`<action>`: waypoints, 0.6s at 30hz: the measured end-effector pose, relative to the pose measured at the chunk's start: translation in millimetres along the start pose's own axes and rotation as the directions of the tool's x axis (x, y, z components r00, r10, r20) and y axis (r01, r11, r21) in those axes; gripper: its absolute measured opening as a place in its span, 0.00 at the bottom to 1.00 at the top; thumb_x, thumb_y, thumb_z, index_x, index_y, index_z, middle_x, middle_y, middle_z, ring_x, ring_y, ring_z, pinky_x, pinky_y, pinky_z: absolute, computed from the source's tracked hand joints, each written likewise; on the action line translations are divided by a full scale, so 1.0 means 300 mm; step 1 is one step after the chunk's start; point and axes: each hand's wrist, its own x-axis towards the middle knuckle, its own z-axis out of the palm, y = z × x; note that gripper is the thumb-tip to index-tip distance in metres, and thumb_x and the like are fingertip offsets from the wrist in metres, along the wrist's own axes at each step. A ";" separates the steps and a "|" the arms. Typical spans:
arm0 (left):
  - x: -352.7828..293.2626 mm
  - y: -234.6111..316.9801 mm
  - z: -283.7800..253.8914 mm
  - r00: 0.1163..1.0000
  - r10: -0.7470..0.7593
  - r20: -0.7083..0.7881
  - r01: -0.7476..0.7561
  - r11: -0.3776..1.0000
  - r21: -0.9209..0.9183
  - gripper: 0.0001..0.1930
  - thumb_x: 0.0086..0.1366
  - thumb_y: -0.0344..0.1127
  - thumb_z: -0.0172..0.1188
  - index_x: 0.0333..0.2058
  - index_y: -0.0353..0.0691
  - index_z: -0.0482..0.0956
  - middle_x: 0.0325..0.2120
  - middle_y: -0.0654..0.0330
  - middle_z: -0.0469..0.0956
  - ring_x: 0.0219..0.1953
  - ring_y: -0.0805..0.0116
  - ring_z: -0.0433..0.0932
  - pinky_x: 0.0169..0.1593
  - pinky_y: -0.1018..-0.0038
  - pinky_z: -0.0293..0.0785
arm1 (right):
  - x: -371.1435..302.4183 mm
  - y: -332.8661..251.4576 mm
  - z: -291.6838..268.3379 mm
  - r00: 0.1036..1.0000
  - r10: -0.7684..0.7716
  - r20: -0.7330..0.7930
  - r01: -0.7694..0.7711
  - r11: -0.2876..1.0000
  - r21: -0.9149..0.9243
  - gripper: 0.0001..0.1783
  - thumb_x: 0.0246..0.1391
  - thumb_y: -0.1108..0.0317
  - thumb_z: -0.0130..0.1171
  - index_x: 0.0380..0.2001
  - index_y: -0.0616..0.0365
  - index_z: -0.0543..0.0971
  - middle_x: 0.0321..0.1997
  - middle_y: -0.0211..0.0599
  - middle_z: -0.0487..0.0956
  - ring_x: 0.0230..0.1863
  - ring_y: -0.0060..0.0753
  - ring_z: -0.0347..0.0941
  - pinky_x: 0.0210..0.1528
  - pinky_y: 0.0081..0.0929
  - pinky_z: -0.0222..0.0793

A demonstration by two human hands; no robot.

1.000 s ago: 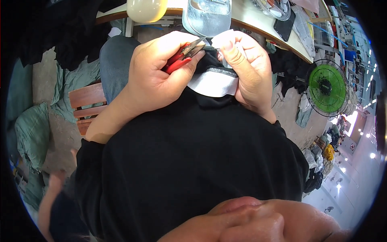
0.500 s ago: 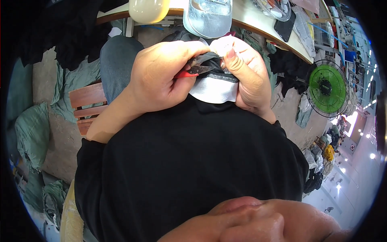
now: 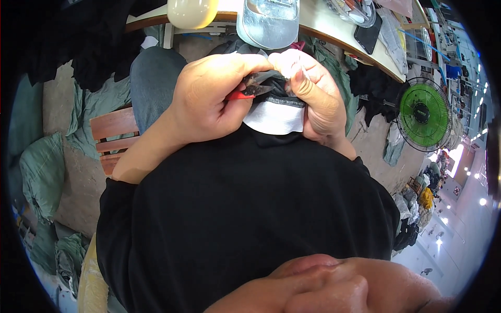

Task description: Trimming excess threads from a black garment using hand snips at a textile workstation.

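My left hand (image 3: 206, 99) is closed around a pair of red-handled thread snips (image 3: 255, 89), their dark blades pointing right. Its thumb and forefinger also pinch the upper edge of a dark piece of fabric. That fabric carries a white ribbed band (image 3: 275, 117) with a dark stitched seam along it. At the band's right end, my right hand (image 3: 321, 99) grips the fabric, thumb pressed against the fingers. The snips' blades lie close to the dark fabric between both hands; whether they touch it I cannot tell.
Ahead is a table (image 3: 318, 23) with a grey metal machine plate (image 3: 269, 26), a cream rounded machine part (image 3: 192, 11) and a black phone (image 3: 368, 35). A green fan (image 3: 424, 111) stands at right. A wooden slatted seat (image 3: 115, 125) and green sacks (image 3: 44, 175) are at left.
Both hands and the fabric have shifted very slightly, the right hand a little left and down. The grips look the same.
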 end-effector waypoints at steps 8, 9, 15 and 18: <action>0.005 0.039 -0.015 0.957 -0.288 0.038 0.290 0.935 -0.204 0.15 0.59 0.23 0.64 0.45 0.31 0.77 0.41 0.56 0.78 0.37 0.73 0.78 0.44 0.80 0.72 | 0.011 0.003 0.021 0.985 -0.123 -0.123 0.119 0.992 -0.038 0.12 0.64 0.63 0.60 0.43 0.62 0.78 0.36 0.29 0.78 0.37 0.14 0.71 0.42 0.14 0.66; -0.001 0.044 -0.030 0.959 -0.278 0.050 0.282 0.936 -0.212 0.17 0.58 0.23 0.65 0.46 0.30 0.75 0.44 0.55 0.76 0.41 0.73 0.77 0.49 0.79 0.71 | 0.010 0.003 0.016 0.985 -0.121 -0.121 0.118 0.992 -0.036 0.12 0.64 0.63 0.60 0.43 0.62 0.78 0.36 0.29 0.78 0.37 0.14 0.71 0.42 0.14 0.66; 0.050 -0.008 -0.129 0.975 -0.122 0.188 0.150 0.977 -0.148 0.17 0.56 0.24 0.66 0.45 0.31 0.78 0.41 0.55 0.80 0.40 0.69 0.79 0.48 0.77 0.73 | 0.000 -0.029 0.000 0.989 -0.110 -0.098 0.106 0.993 -0.052 0.10 0.63 0.65 0.61 0.40 0.62 0.80 0.33 0.29 0.79 0.35 0.15 0.72 0.42 0.15 0.66; 0.046 -0.017 -0.142 0.984 -0.070 0.166 0.100 0.978 -0.184 0.16 0.54 0.23 0.66 0.44 0.31 0.80 0.40 0.54 0.82 0.40 0.70 0.79 0.47 0.77 0.73 | 0.004 -0.027 0.004 0.993 -0.082 -0.082 0.078 0.996 -0.045 0.10 0.62 0.65 0.62 0.41 0.62 0.80 0.32 0.29 0.79 0.35 0.15 0.72 0.41 0.15 0.66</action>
